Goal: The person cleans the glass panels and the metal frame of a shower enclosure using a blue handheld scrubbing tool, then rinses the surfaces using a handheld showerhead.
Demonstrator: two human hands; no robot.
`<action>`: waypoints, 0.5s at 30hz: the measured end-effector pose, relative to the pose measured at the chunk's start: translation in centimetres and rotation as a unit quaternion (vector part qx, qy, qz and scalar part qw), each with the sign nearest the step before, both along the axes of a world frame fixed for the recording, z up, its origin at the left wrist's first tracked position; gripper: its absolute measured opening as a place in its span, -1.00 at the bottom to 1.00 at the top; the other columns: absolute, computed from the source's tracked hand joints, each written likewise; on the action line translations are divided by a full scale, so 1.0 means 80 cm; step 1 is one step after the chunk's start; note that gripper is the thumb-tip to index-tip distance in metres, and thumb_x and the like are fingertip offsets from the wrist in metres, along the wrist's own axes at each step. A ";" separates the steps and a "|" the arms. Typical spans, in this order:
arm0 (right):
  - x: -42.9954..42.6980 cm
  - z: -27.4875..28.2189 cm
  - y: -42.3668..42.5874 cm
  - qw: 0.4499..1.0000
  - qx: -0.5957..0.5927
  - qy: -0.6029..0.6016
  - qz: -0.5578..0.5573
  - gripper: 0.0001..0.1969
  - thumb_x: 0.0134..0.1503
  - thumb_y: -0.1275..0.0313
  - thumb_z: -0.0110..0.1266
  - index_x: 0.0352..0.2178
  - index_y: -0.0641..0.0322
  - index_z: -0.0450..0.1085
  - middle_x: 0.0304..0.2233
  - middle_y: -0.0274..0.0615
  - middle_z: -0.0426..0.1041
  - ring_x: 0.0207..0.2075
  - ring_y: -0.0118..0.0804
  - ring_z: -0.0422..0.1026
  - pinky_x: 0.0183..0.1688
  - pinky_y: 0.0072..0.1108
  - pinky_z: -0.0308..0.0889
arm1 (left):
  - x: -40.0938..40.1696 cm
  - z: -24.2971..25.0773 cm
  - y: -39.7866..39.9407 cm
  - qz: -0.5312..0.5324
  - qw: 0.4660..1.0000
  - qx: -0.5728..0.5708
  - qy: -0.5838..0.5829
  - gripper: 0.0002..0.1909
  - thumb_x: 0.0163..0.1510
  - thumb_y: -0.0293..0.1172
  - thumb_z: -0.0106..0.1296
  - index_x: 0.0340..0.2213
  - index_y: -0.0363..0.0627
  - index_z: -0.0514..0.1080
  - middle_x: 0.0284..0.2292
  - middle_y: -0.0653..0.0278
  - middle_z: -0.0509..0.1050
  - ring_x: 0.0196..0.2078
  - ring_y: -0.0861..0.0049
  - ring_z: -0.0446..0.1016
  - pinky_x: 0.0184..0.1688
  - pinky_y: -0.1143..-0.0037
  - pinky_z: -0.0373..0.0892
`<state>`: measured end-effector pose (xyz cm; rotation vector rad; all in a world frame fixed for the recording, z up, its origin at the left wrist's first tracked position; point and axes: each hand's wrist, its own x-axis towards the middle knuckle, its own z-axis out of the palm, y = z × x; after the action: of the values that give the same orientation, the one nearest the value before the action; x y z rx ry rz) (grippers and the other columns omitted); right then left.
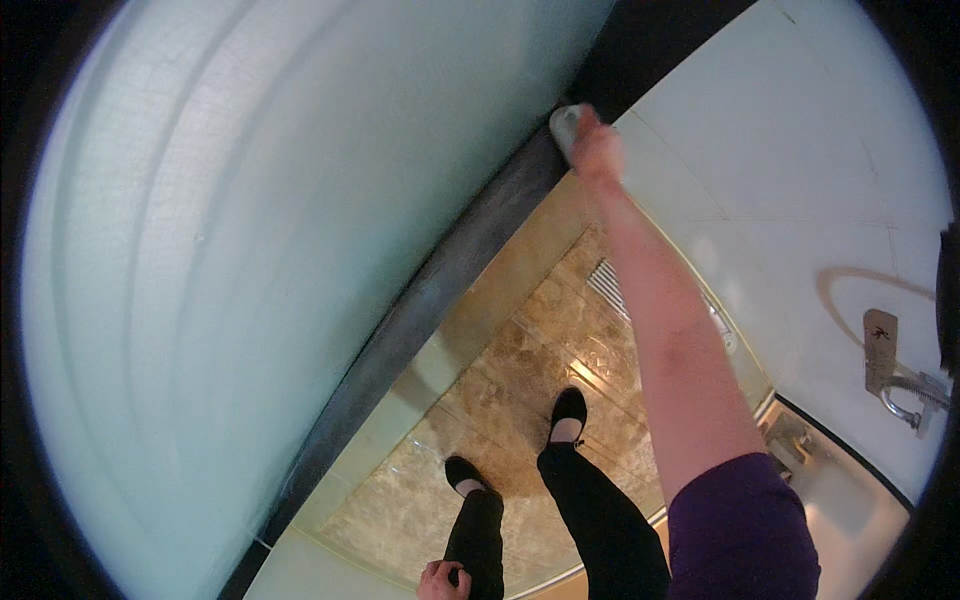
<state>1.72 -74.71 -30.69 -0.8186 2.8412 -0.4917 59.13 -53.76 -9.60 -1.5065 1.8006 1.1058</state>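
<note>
My right hand (600, 152), on an outstretched arm in a short purple sleeve, grips a pale grey pad or cloth (566, 127). The pad is held against the dark band (450, 270) along the wall, near the corner. Motion blur and my fingers hide part of it, so its exact kind cannot be told. At the bottom edge, my left hand (444, 581) hangs by my left trouser leg (480, 525). Its fingers are loosely curled, with a gap at the thumb, and nothing shows in it.
My black shoes (568, 409) stand on a wet-looking brown tiled floor (517, 375). A slatted drain grate (609, 289) lies partly behind my forearm. Metal shower fittings (900, 397) project from the white right wall (757, 150). The large pale panel (262, 225) rises at left.
</note>
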 end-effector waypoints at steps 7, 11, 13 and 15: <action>0.060 -0.002 0.007 0.982 0.040 -0.002 0.184 -0.56 0.04 0.45 -0.18 -0.01 -0.18 0.18 -0.38 0.00 0.45 -0.38 0.03 0.45 -0.35 -0.25 0.37 | -0.010 0.015 0.001 -0.008 1.000 -0.003 -0.020 -0.79 -0.04 -0.30 -0.03 -0.35 -0.12 0.41 -0.31 0.05 0.38 -0.27 0.13 0.36 -0.24 0.32 0.33; 0.035 -0.003 0.022 0.979 0.026 -0.007 0.202 -0.55 0.03 0.45 -0.18 -0.01 -0.22 0.17 -0.37 0.00 0.45 -0.37 0.03 0.45 -0.33 -0.25 0.37 | -0.019 0.016 0.000 0.003 0.999 0.019 -0.040 -0.79 -0.04 -0.30 -0.03 -0.35 -0.11 0.41 -0.31 0.06 0.38 -0.27 0.13 0.36 -0.24 0.32 0.33; -0.033 -0.003 0.027 0.992 -0.105 -0.023 0.072 -0.64 0.15 0.34 -0.31 0.00 -0.19 0.17 -0.30 0.08 0.42 -0.35 -0.02 0.45 -0.33 -0.33 0.36 | -0.014 0.008 0.004 -0.023 0.999 0.008 -0.035 -0.79 -0.04 -0.30 -0.04 -0.35 -0.11 0.41 -0.31 0.06 0.37 -0.28 0.13 0.36 -0.24 0.32 0.33; -0.004 -0.016 0.017 0.991 -0.118 0.023 0.053 -0.65 0.16 0.33 -0.33 0.00 -0.11 0.17 -0.33 0.05 0.43 -0.37 -0.02 0.45 -0.36 -0.33 0.36 | -0.022 0.010 0.001 -0.027 0.999 0.022 -0.036 -0.79 -0.03 -0.30 -0.04 -0.34 -0.11 0.41 -0.30 0.06 0.37 -0.26 0.13 0.36 -0.22 0.32 0.32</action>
<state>1.38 -73.36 -31.96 -1.0278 2.7970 -0.8157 57.34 -53.70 -8.77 -1.4459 1.7465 1.0461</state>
